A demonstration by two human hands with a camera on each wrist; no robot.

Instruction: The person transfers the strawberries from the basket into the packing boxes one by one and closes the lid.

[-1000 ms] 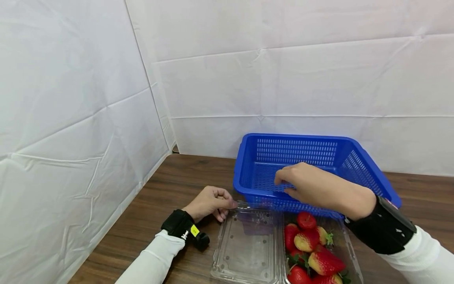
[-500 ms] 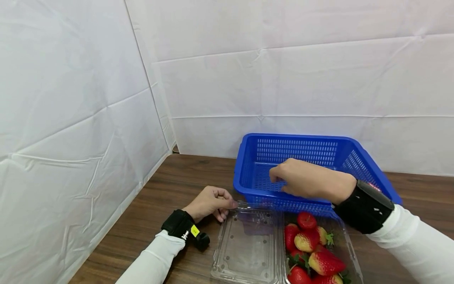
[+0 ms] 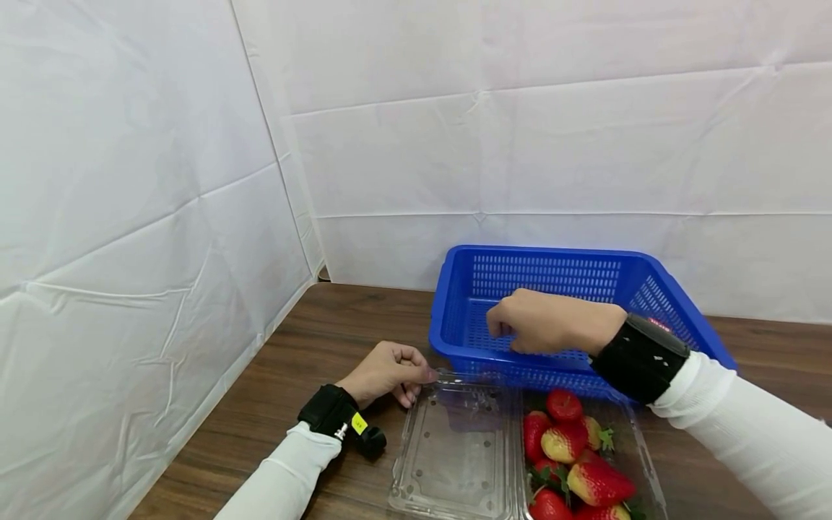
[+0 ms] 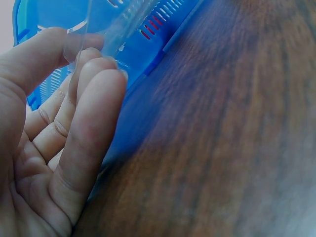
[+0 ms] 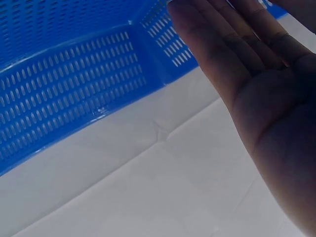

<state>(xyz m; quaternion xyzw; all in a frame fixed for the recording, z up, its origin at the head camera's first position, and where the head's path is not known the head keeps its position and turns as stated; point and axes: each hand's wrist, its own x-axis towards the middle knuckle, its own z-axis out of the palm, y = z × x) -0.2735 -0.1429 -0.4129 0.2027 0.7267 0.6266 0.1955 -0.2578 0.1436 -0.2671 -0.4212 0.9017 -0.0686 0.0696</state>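
My left hand [image 3: 385, 373] pinches the corner tab of a clear plastic clamshell box's lid [image 3: 448, 462]; in the left wrist view that clear edge [image 4: 85, 37] sits between thumb and fingers. The lid lies folded back flat on the table. Several red and yellow strawberries [image 3: 598, 480] fill the box's base at the right. Over the near left part of a blue slotted basket [image 3: 552, 253], my right hand [image 3: 539, 321] points its bent fingers down into it. Those fingertips are hidden, and I cannot tell whether they hold anything. Something red [image 4: 150, 27] shows through the basket's slots.
White cloth walls stand behind [image 3: 552, 159] and to the left [image 3: 130, 180] of the brown wooden table [image 3: 351, 310]. The basket stands against the back wall, its near side right by the box. A black wrist camera [image 3: 369, 439] hangs under my left wrist.
My right hand has moved left and slightly away from me over the basket, its fingers bending further down. The left hand, box and strawberries stay where they were.
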